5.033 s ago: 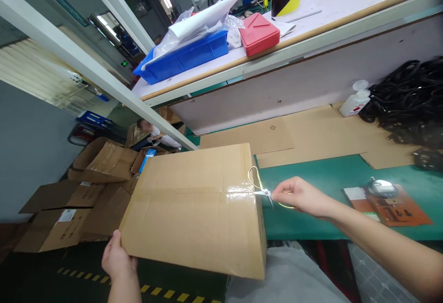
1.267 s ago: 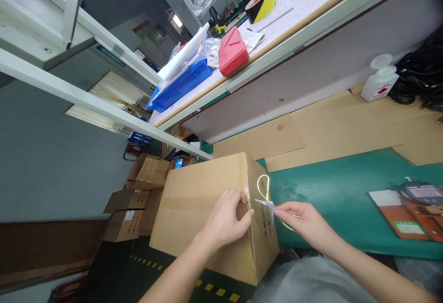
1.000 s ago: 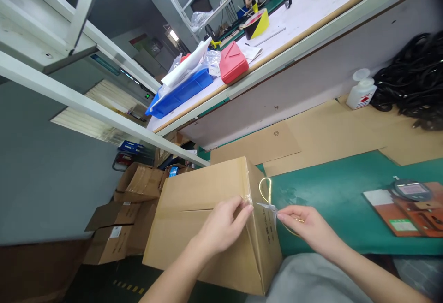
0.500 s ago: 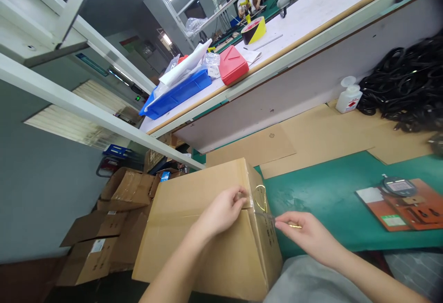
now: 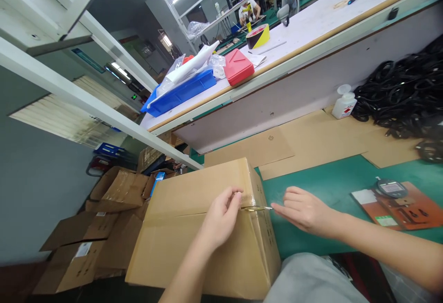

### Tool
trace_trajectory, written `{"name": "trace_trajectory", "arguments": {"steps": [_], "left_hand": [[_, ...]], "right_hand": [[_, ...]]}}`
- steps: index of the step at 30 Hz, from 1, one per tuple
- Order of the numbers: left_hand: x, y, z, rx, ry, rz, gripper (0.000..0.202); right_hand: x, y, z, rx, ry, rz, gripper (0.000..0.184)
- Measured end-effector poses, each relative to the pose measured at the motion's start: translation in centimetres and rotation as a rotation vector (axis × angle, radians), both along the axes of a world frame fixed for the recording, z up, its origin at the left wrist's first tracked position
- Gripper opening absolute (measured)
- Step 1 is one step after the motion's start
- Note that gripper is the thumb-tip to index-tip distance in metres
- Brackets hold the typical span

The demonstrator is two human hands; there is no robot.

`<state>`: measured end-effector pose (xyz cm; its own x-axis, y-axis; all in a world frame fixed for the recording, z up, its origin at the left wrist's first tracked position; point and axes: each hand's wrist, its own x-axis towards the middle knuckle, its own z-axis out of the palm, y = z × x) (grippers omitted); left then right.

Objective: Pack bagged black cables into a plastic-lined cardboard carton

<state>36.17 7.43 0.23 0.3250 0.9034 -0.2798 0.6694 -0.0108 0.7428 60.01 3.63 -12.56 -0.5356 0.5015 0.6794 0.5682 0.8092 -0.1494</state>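
A brown cardboard box rests at the left end of the green bench mat, partly over my lap. My left hand lies on the box top at the right end of its taped seam, with the fingers curled in a pinch on the clear tape's end. My right hand is just right of the box, fingertips holding small scissors with a yellow loop. They lie flat, their tip at the box's top right edge, right by my left fingers.
Flat cardboard sheets lie behind on the bench, with a white bottle and a heap of black cables. A digital gauge sits on an orange board. A blue tray, red case and striped tape roll are on the shelf above. Boxes lie on the floor at left.
My left hand left the box's near corner and came to the seam's right end. The scissors, held upright beside the box earlier, now lie flat with their tip against the box edge.
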Motion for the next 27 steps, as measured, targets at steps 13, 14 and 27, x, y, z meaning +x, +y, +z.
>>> {"name": "trace_trajectory", "arguments": {"steps": [13,14,27], "left_hand": [[-0.4,-1.6,0.5,0.016,-0.117,0.081,0.029],[-0.4,-1.6,0.4,0.012,-0.119,0.081,0.029],[0.0,-1.7,-0.1,0.093,-0.059,0.044,0.026]], "right_hand": [[2.1,3.3,0.2,-0.012,-0.092,0.042,0.022],[2.0,3.1,0.3,-0.022,-0.087,0.031,0.021],[0.5,1.1,0.3,-0.169,0.11,0.01,0.023]]}}
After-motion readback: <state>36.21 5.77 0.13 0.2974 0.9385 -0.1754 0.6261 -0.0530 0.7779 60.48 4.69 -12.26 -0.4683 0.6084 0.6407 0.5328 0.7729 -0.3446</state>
